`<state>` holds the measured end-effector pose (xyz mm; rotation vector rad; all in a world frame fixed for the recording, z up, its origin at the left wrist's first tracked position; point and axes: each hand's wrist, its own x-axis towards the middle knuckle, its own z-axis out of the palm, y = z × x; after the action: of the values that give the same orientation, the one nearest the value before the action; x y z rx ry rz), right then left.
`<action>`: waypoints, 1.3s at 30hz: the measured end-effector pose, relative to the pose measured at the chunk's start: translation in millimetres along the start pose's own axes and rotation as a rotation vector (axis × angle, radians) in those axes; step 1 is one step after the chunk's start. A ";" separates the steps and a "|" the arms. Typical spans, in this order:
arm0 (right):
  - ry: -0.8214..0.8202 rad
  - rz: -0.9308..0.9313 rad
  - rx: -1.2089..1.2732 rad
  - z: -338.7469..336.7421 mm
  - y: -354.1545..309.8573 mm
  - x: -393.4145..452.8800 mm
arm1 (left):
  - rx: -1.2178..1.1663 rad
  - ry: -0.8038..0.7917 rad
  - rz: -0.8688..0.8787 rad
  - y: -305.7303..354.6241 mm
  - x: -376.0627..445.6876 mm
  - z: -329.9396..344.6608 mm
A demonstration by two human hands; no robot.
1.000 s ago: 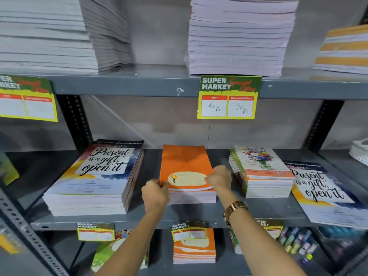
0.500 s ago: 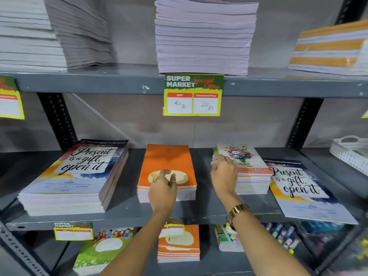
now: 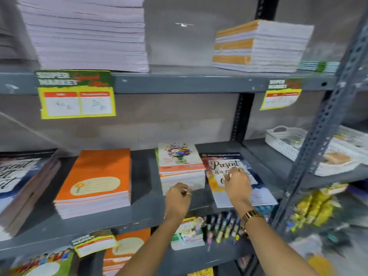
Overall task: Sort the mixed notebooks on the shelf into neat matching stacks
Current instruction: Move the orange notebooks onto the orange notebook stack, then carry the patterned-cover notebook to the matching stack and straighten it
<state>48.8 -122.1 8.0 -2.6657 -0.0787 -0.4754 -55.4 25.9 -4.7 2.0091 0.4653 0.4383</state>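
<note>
Shelf of grey metal holds notebook stacks.

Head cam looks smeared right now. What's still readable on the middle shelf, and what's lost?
Head view: "Present" on the loose notebook under the right hand reads; price tag writing is blurred; the right edge is motion-smeared; the shelf upright bows from wide-angle distortion.

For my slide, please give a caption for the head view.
Right hand rests on a "Present" notebook; left hand nears the floral stack.
</note>
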 end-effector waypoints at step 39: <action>0.155 0.493 0.461 -55.5 -7.8 33.6 | -0.262 0.009 0.036 66.6 24.1 4.7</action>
<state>61.8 -139.0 69.8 -2.0885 0.4506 -0.4330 -23.0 5.2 55.1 1.7652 0.3575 0.5044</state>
